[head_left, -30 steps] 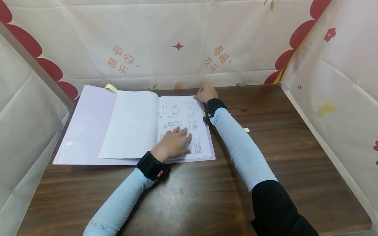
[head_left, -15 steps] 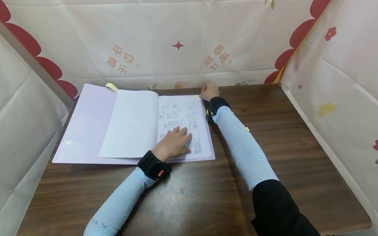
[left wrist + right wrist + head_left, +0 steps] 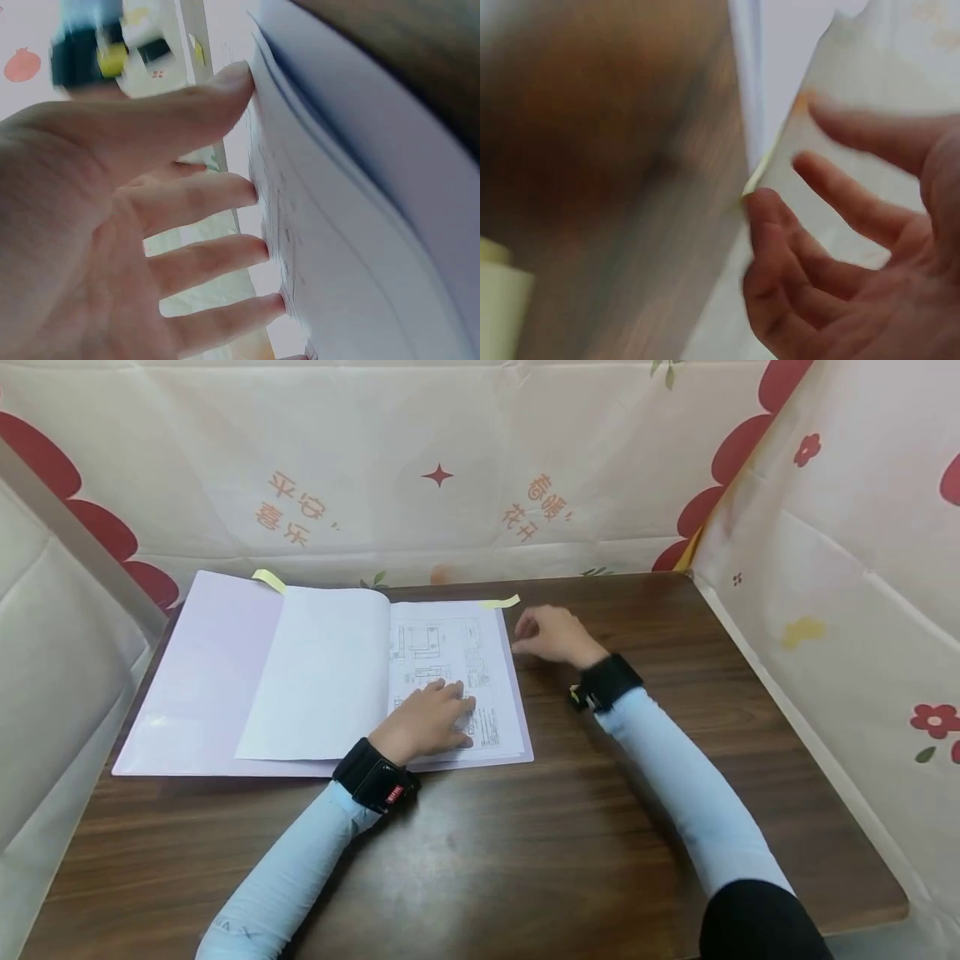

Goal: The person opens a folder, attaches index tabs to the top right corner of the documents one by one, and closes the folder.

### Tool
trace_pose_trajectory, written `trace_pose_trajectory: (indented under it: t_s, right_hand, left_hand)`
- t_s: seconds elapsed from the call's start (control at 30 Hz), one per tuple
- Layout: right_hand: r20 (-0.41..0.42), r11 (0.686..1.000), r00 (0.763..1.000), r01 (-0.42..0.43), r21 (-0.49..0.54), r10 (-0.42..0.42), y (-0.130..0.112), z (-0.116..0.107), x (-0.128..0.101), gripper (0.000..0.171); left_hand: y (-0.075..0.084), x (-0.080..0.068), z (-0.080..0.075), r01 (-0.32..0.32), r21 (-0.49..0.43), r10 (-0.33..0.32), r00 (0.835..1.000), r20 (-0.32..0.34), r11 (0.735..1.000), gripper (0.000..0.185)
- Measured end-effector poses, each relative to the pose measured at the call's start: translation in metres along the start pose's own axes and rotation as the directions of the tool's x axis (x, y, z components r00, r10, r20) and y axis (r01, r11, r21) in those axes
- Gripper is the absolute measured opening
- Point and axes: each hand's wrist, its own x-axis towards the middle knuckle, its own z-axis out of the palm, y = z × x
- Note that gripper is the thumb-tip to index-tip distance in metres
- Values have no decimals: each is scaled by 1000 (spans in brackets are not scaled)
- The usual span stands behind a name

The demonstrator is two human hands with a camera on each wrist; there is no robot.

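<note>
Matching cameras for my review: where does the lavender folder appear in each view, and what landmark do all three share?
Head: the lavender folder lies open, from the left side to just past centre.
Left wrist: its cover slants down the right side.
Right wrist: only a blurred edge, upper middle.
Shared landmark: the white paper on the folder.

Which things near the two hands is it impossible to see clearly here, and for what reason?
Lower part of the drawing page: head view, partly covered by the left hand.
Its fine print: head view, too small to read.
Pale yellow thing: right wrist view, blurred and cut off by the left edge.
Right hand: right wrist view, uppermost tip blurred.
Left hand's lowest finger: left wrist view, mostly cut off by the bottom edge.
</note>
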Motion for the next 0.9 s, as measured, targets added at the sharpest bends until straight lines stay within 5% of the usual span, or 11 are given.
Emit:
trace_pose_trajectory:
  t_s: [0.23,0.53,0.9]
  right_hand:
    - [192,949,936,310,-59,-294,-19,29,-63,63]
    - [199,953,947,279,-114,-253,-16,43,-76,79]
    - [150,943,949,300,-145,-278,-18,48,-74,62]
  left_hand:
    - [-2,1,-3,2,-15,-3,1000,-23,1000,61]
    - [0,3,0,-34,-24,33,999,-24,999,59]
    - [0,-19,2,-11,62,18,993,-119,998,61]
